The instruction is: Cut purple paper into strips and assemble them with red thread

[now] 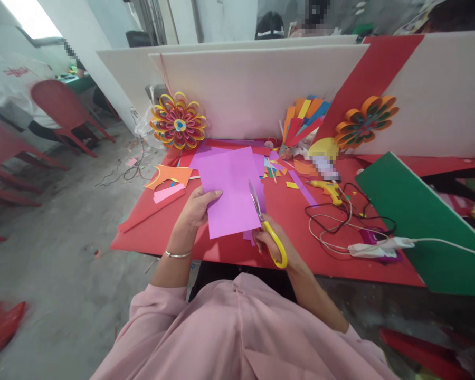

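My left hand [196, 210] grips the left edge of a purple paper sheet [231, 192], thumb on top, holding it above the red table [293, 216]. My right hand [271, 245] is closed round the yellow handles of a pair of scissors [266, 224]. The blades point up and away, set into the sheet's right edge. More purple paper [257, 163] lies flat under the held sheet.
Paper flowers [178, 121] [364, 120] lean on white boards [261, 84] at the back. A yellow glue gun [328, 189], tangled cables [340, 221], a power strip [380, 247] and a green board [419, 221] lie right. Orange and pink scraps [168, 182] lie left. Red chairs [67, 111] stand far left.
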Demonstrator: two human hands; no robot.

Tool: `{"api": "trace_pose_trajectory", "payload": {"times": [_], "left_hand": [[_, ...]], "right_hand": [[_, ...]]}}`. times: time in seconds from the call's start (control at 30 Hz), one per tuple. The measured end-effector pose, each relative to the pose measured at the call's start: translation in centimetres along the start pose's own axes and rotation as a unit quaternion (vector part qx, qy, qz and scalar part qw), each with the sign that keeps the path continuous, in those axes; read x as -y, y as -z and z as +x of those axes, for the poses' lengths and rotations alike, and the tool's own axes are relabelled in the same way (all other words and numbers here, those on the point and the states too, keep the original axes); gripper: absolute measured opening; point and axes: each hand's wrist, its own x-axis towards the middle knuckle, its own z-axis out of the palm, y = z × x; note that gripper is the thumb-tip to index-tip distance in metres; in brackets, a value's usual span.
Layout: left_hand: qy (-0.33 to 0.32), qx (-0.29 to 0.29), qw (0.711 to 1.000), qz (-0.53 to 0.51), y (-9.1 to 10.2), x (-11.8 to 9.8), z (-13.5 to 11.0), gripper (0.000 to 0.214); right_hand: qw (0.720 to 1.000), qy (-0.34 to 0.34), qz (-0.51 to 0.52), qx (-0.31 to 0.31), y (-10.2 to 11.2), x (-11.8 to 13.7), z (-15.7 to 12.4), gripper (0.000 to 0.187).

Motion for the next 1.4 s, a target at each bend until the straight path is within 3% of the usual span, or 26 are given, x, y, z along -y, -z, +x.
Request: {"api": "trace_pose_trajectory", "payload": {"times": [0.13, 0.37, 0.67, 0.93, 1.13, 1.4], "left_hand": [[-0.021, 0.012, 0.999, 0.024, 0.2, 0.0, 0.0, 0.031], [-0.038, 0.029, 0.999, 0.014, -0.2, -0.3, 1.0, 0.034], [-0.042, 0.023, 0.997, 0.053, -0.6, -0.5, 1.5, 0.027], [-0.014, 0.018, 0.997, 0.071, -0.5, -0.8, 1.0, 0.025], [-0.043, 0.018, 0.995, 0.086, -0.6, -0.3, 1.0, 0.028], [-0.053, 0.018, 0.992, 0.11, -0.6, -0.4, 1.0, 0.023]], "right_hand": [[1.0, -0.01, -0.016, -0.021, -0.2, 0.6, 0.0, 0.021], [0.996, 0.018, -0.055, -0.061, -0.3, -1.2, 1.1, 0.027], [0.993, -0.002, -0.09, -0.081, -0.1, -2.1, 2.1, 0.033], [0.991, 0.027, -0.106, -0.076, -0.3, -2.9, 2.1, 0.031], [0.992, 0.046, -0.092, -0.072, -0.3, -3.5, 2.2, 0.034], [0.991, 0.015, -0.109, -0.072, -0.3, -3.6, 2.1, 0.032]]}}
